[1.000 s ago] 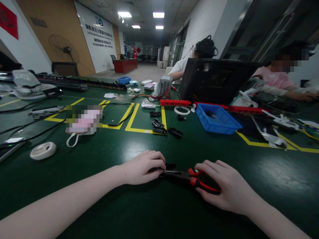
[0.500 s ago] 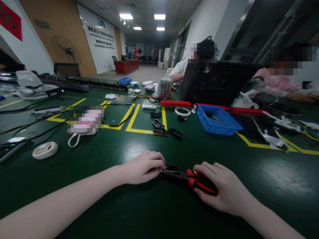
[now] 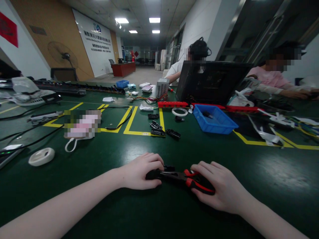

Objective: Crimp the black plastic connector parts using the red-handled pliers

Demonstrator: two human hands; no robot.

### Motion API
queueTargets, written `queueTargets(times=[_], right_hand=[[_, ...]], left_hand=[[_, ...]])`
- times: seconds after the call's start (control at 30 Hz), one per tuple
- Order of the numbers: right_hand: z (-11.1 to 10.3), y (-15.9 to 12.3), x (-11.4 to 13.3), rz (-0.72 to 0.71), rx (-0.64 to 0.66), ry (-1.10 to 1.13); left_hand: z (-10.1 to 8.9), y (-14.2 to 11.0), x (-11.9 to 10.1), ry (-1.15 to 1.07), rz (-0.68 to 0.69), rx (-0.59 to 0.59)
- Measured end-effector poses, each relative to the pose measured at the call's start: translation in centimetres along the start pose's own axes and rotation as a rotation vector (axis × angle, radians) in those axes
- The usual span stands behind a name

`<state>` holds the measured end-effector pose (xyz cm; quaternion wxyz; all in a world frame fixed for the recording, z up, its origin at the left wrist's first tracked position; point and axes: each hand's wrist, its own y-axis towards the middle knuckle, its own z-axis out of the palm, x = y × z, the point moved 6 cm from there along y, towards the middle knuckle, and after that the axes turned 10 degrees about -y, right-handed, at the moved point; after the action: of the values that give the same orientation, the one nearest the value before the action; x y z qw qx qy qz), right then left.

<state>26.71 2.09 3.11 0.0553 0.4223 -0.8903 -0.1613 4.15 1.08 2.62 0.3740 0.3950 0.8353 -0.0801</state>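
My right hand [image 3: 219, 187] is closed round the red-and-black handles of a pair of long-nose pliers [image 3: 178, 177], whose jaws point left. Between the thumb and fingers of my left hand [image 3: 142, 172] sits a small black plastic part [image 3: 153, 174]. The plier tips meet this part, though their exact contact is hard to make out. Another bit of black [image 3: 169, 168] shows just behind the jaws; whether it belongs to the same part I cannot tell. Farther back, several similar black parts [image 3: 157, 132] lie near the yellow tape.
A blue bin [image 3: 214, 127] with a dark item inside stands at the right, near a white ring [image 3: 179, 112]. At the left are a tape roll [image 3: 42, 157] and a phone [image 3: 84, 124]. Behind stand a power supply [image 3: 162, 89] and a large black case [image 3: 211, 81]. Two people sit opposite.
My left thumb has moved down from the fingers, so more of the black part shows between them. The pliers and right hand have shifted slightly left. The camera view has turned a little.
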Motion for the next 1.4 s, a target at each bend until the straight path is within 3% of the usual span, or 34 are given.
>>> queueTargets(times=[0.3,0.67,1.07,1.4], right_hand=[[-1.1,-0.1,0.1,0.01,-0.008,-0.036],[0.2,-0.2,0.0,0.003,0.0,-0.012],[-0.9,-0.2,0.2,-0.055,-0.017,-0.108],[0.2,-0.5,0.1,-0.017,-0.044,-0.065]], left_hand=[[0.2,0.1,0.1,0.041,0.011,0.005],[0.3,0.0,0.1,0.021,-0.003,0.003],[0.2,0.1,0.1,0.019,-0.01,0.005],[0.4,0.1,0.4,0.02,-0.002,-0.002]])
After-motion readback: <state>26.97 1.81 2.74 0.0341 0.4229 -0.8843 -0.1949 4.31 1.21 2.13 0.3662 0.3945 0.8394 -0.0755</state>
